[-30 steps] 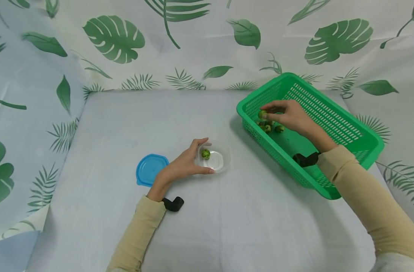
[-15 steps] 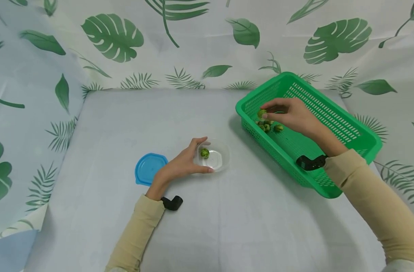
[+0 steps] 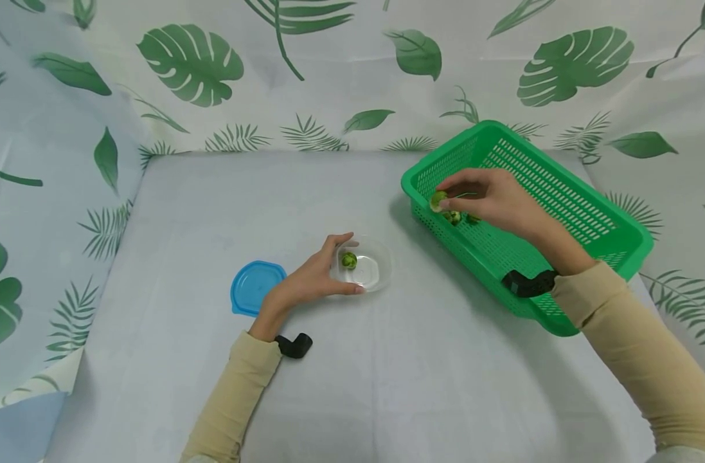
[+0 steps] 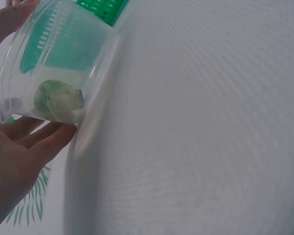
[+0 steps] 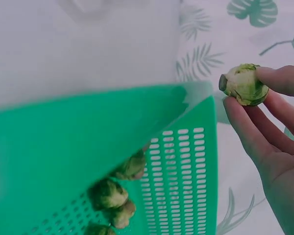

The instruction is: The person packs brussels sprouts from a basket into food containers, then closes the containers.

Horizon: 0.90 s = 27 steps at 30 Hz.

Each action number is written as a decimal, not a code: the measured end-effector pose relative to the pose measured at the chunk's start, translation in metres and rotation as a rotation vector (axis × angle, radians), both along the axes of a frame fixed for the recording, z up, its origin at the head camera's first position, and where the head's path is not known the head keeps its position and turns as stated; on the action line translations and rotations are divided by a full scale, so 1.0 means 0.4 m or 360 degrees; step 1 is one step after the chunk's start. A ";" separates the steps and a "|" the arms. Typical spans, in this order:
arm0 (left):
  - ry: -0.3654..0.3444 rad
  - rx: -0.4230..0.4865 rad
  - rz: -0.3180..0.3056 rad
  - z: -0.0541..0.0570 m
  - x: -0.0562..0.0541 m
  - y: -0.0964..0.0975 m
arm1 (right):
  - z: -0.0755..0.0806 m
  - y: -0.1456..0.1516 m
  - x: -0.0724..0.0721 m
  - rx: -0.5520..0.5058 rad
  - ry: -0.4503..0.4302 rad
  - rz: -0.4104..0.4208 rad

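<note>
A clear plastic tub [image 3: 372, 267] stands on the table, its side gripped between the thumb and fingers of my left hand [image 3: 312, 280]. One Brussels sprout [image 3: 349, 260] lies inside it, also seen through the tub's wall in the left wrist view. My right hand [image 3: 497, 199] pinches another Brussels sprout [image 5: 244, 84] between thumb and fingertips, above the near-left rim of the green basket [image 3: 560, 173]. Several more Brussels sprouts [image 5: 110, 195] lie in that basket's corner, partly hidden behind its wall in the right wrist view.
A blue lid [image 3: 255, 287] lies on the table just left of my left wrist. The basket stands at an angle on the right, its perforated walls rising well above the white tabletop [image 3: 259, 199]. Leaf-patterned sheets [image 3: 329, 58] hang at the back and sides.
My right hand, pinching the sprout, first stays over the basket, then shifts slightly left towards its rim. My left hand and the tub keep their place.
</note>
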<state>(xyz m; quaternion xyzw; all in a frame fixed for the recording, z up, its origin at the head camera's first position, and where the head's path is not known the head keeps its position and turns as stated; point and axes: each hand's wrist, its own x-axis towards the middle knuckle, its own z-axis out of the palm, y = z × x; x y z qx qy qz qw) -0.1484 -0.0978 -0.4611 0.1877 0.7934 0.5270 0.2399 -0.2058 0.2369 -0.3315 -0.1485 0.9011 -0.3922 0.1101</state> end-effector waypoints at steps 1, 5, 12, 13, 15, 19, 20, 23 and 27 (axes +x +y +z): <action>-0.0001 0.0002 -0.0001 0.000 0.000 0.000 | 0.002 -0.005 0.003 -0.0007 -0.0001 0.0006; 0.0004 0.0004 -0.0003 -0.001 0.000 0.000 | 0.009 -0.026 0.016 -0.0063 -0.0034 0.0040; 0.0013 0.0004 -0.0002 -0.002 -0.001 0.002 | 0.000 -0.051 0.030 -0.0104 -0.0032 0.0144; 0.0014 0.0008 -0.0002 -0.001 -0.002 0.002 | -0.003 -0.054 0.031 -0.0102 -0.0026 0.0162; 0.0017 0.0011 -0.0005 -0.002 -0.002 0.002 | -0.010 -0.058 0.033 -0.0109 -0.0024 0.0192; 0.0017 0.0011 -0.0011 -0.004 -0.003 0.003 | -0.023 -0.066 0.037 -0.0106 -0.0016 0.0235; 0.0015 0.0009 -0.0010 -0.005 -0.003 0.002 | -0.025 -0.068 0.038 -0.0113 -0.0019 0.0245; 0.0005 0.0010 -0.0003 -0.007 -0.002 0.002 | -0.030 -0.076 0.041 -0.0101 0.0003 0.0276; 0.0001 0.0014 0.0005 -0.006 -0.002 0.002 | -0.038 -0.088 0.044 -0.0068 0.0012 0.0322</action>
